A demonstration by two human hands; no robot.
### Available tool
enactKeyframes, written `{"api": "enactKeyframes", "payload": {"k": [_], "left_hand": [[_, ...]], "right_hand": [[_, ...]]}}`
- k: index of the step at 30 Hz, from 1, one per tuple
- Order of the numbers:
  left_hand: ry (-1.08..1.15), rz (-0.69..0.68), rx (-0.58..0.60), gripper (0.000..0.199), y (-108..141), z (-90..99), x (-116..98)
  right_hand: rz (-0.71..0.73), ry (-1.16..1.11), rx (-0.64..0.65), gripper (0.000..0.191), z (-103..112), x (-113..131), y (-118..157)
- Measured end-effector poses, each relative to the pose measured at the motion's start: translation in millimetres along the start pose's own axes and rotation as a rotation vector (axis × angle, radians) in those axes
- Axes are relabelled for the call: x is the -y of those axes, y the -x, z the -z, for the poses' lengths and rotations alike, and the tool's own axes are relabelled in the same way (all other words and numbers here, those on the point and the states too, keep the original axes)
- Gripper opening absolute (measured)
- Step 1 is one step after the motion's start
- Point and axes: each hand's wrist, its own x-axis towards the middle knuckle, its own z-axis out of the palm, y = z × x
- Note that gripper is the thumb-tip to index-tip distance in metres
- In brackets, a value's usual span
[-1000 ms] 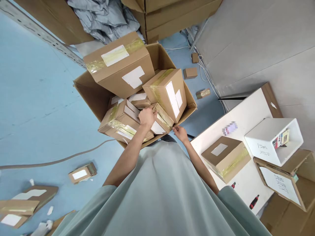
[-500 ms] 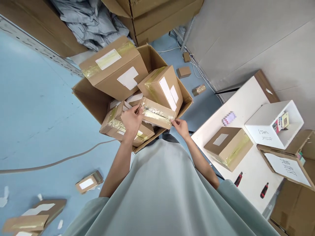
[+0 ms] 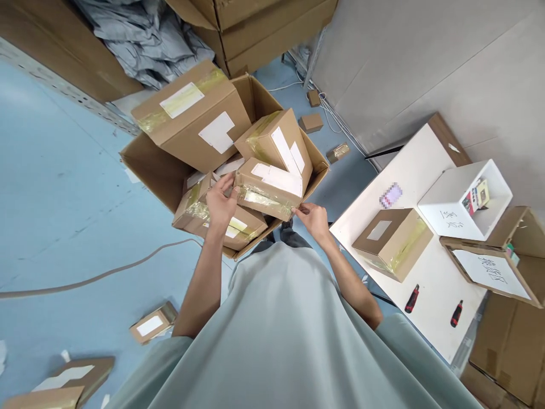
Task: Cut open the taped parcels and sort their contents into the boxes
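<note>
The step in hand seems to be handling the taped box, which is at the near side of the open carton, and moving it would call for even support at both ends. The left hand bends its fingers against one end, while the right hand pinches the opposite lower corner, both forearms reaching forward.

The hands have raised and turned the taped carton, its white label now uppermost.
</note>
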Motion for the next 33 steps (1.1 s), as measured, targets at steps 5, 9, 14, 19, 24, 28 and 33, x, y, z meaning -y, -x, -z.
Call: {"api": "enactKeyframes", "payload": {"k": [5,9,14,19,24,28,33], "left_hand": [[-0.33,0.003,0.029,0.054,-1.7,-1.2,14.6],[-0.391,-0.034,0.085,0.06,7.5,-11.1,6.5],[-0.408,-0.054,0.062,0.065,20.6,-24.2,-6.8],[-0.401,-0.072,0.02,0.058,29.7,-45.7,-15.9],[-0.409,-0.105,-0.022,0.051,44.7,-91.4,-41.7],[-0.389,-0.126,0.113,0.045,69.9,-156.9,-71.4],[-0.21,-0.194,0.577,0.046,119.9,-256.5,-110.3]], "right_hand": [[-0.128,0.106,0.184,0.016,-40.7,-10.5,0.6],[-0.14,0.164,0.336,0.019,-48.7,-22.7,1.2],[-0.128,0.111,0.271,0.025,-12.5,-57.6,13.9],[-0.136,0.03,0.152,0.032,29.8,-106.2,24.0],[-0.103,-0.019,0.141,0.034,56.1,-139.0,34.4],[-0.054,0.005,-0.087,0.044,103.0,-167.4,55.9],[-0.183,0.171,-0.616,0.06,179.5,-229.4,115.8]]}}
